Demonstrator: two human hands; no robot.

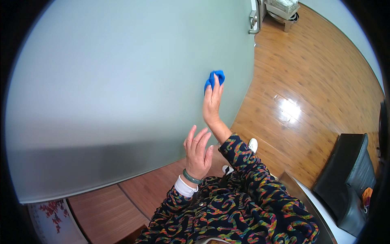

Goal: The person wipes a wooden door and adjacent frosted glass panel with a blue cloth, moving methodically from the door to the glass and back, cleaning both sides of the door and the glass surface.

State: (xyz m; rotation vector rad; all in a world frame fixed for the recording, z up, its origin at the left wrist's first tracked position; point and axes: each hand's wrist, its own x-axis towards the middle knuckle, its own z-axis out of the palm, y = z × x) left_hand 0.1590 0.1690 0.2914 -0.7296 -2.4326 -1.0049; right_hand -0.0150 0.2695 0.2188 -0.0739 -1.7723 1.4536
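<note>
A blue cloth is pressed flat against a large frosted glass door by the fingers of my right hand. The cloth bunches around and between those fingers. Lower and to the left, my left hand is raised close to the glass with its fingers apart and nothing in it. Whether its fingertips touch the pane I cannot tell. A green bangle circles my left wrist.
The door's metal handle is at the top right edge. Beyond lies wooden floor, with a stand holding trays. A black leather chair stands at the lower right. A wood-toned panel and a blossom picture are lower left.
</note>
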